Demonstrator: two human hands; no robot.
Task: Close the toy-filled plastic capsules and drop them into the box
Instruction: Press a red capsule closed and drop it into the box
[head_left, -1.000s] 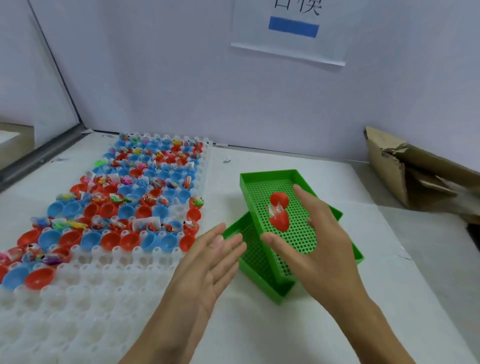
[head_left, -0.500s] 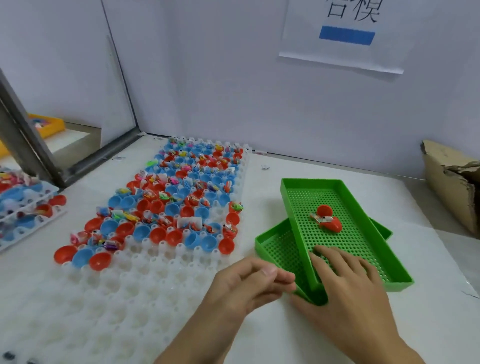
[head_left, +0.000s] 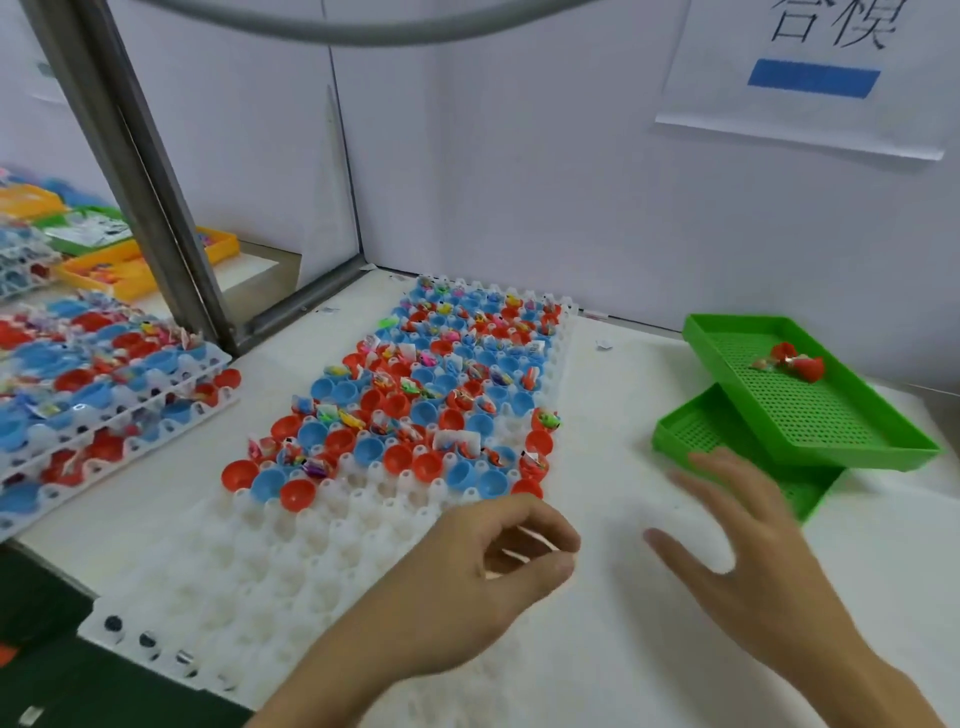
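Reaching for the next open capsule on the white tray

Best to take a filled half from the near edge of the capsules (head_left: 415, 410), seat its mate squarely and press until it snaps (my guess), then drop it into the green box (head_left: 810, 421), where one red capsule (head_left: 802, 365) lies. The left hand (head_left: 483, 577) hovers over the white tray (head_left: 249, 566), its grip loosely curled and holding nothing; the right hand (head_left: 748, 566) hangs flat above the counter (head_left: 618, 395), its grip wide and empty.

— What sort of place is this?
— A toy-packing workbench: white moulded plastic tray (head_left: 322, 566) of red and blue capsule halves (head_left: 431, 395), stacked green perforated plastic trays (head_left: 810, 415), a printed wall sign (head_left: 810, 78).
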